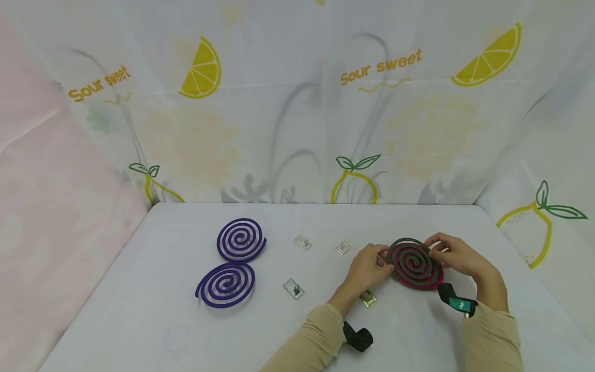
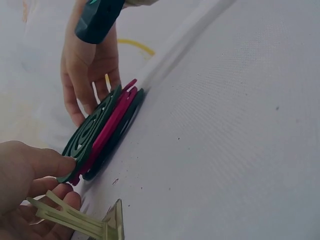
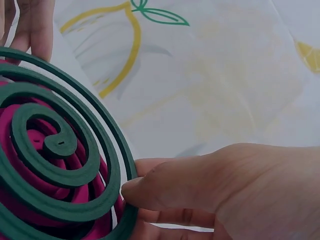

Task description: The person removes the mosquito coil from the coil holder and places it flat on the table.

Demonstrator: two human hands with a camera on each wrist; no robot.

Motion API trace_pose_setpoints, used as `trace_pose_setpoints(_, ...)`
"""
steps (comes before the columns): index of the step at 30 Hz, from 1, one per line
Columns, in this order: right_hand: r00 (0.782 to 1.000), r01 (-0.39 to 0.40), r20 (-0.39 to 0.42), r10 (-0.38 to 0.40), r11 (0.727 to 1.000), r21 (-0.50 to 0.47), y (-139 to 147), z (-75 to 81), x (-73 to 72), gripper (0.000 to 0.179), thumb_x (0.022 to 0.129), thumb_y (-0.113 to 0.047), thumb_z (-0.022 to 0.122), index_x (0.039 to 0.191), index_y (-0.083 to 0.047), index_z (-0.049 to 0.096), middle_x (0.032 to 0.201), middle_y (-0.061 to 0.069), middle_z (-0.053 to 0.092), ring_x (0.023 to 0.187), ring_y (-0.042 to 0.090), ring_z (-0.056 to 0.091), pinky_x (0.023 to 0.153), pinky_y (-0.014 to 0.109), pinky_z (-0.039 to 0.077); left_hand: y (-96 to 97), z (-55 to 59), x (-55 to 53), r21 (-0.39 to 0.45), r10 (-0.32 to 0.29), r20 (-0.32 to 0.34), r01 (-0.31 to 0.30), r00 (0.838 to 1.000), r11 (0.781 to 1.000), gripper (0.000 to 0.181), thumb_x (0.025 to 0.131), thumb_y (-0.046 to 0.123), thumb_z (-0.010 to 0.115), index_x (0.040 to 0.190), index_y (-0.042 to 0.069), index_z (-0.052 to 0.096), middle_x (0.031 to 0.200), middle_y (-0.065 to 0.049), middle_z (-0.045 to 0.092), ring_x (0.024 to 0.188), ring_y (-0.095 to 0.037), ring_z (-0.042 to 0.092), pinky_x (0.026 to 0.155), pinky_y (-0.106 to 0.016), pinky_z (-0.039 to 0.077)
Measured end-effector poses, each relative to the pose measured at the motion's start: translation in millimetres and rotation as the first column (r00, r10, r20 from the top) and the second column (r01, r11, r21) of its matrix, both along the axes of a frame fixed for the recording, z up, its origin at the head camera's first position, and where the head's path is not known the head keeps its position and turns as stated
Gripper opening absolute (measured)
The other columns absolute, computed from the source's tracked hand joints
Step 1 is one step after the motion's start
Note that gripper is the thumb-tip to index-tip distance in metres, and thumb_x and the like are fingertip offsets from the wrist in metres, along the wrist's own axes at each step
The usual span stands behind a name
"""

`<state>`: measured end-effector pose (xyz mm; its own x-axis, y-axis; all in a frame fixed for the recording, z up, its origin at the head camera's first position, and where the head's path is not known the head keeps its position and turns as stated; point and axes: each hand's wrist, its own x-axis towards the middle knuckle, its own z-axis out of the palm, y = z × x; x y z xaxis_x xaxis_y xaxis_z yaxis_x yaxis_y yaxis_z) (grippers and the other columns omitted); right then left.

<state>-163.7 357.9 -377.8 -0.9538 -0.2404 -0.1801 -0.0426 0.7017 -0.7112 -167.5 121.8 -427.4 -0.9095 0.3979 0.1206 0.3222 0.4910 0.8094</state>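
My left hand [image 1: 367, 268] pinches the near left rim of a green mosquito coil [image 3: 61, 145], thumb on top and fingers below. At its far right edge, my right hand [image 1: 457, 253] grips the same coil between thumb and fingers. Beneath the green coil lies a magenta mosquito coil [image 2: 107, 132], and under that shows another dark green coil [image 2: 139, 100]. The stack is close over the white table. Just under my left wrist stands a small gold metal coil stand [image 1: 369, 298], whose upright prongs show near my left fingers in the left wrist view.
Two purple mosquito coils, a far one [image 1: 240, 237] and a near one [image 1: 228, 281], lie at the left with their edges meeting. Small metal stands [image 1: 303, 242], [image 1: 344, 246], [image 1: 294, 289] are spread across the middle. A printed lemon curtain [image 1: 297, 129] rises behind the table.
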Motion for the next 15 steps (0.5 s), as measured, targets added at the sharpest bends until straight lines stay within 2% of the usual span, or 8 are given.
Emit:
trace_pose_setpoints(6,1.000,0.009,-0.017,-0.009,0.999,0.035,-0.3,0.2,0.6,0.025,0.095,-0.008,0.047,0.114,0.007,0.052,0.095,0.014,0.060,0.077,0.011,0.054,0.066,0.030,0.049,0.7,-0.7,0.7,-0.034,-0.011,-0.028,0.010,1.000,0.999,0.039,0.083,0.016,0.070,0.120,0.009,0.063,0.096,0.002,0.062,0.077,-0.002,0.056,0.063,-0.010,0.038)
trace_pose_setpoints(15,0.999,0.032,0.030,-0.034,0.998,0.059,-2.4,1.0,-0.5,0.030,0.095,-0.011,0.047,0.118,0.008,0.053,0.096,0.012,0.059,0.079,0.011,0.055,0.069,0.029,0.050,0.4,0.4,1.4,-0.042,-0.016,-0.035,0.015,0.999,0.999,0.039,0.083,0.019,0.069,0.121,0.010,0.062,0.095,0.003,0.061,0.077,-0.001,0.055,0.062,-0.010,0.037)
